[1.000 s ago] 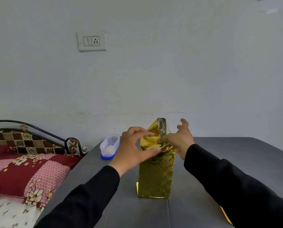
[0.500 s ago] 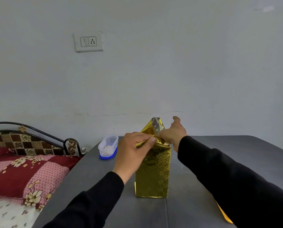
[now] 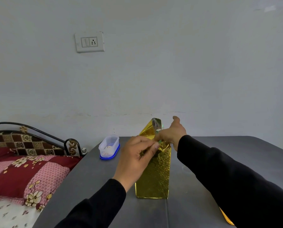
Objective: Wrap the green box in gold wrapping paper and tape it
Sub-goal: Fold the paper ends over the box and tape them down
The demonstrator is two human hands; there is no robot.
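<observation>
Nearest the camera, two black sleeves [image 3: 236, 181] reach forward over the grey table [image 3: 228, 155], and one scrap of gold paper [image 3: 226, 217] pokes out from under the right forearm at the table's near edge. One gold-wrapped box [image 3: 155, 176] stands upright in the middle of the table, its long axis vertical, its bottom flat on the tabletop; no writing or label can be read on the foil. At its top the left hand [image 3: 137, 155] curls its fingers round the folded paper and pinches it, while the right hand [image 3: 171, 134] holds the paper flap [image 3: 151, 131] from the far side, thumb sticking up. A sliver of green shows by that flap. Farther left sits one clear lidded container [image 3: 109, 146] with a blue base. Beyond, one white switch plate [image 3: 89, 42] hangs on the wall, and one bed [image 3: 22, 165] lies at left.
</observation>
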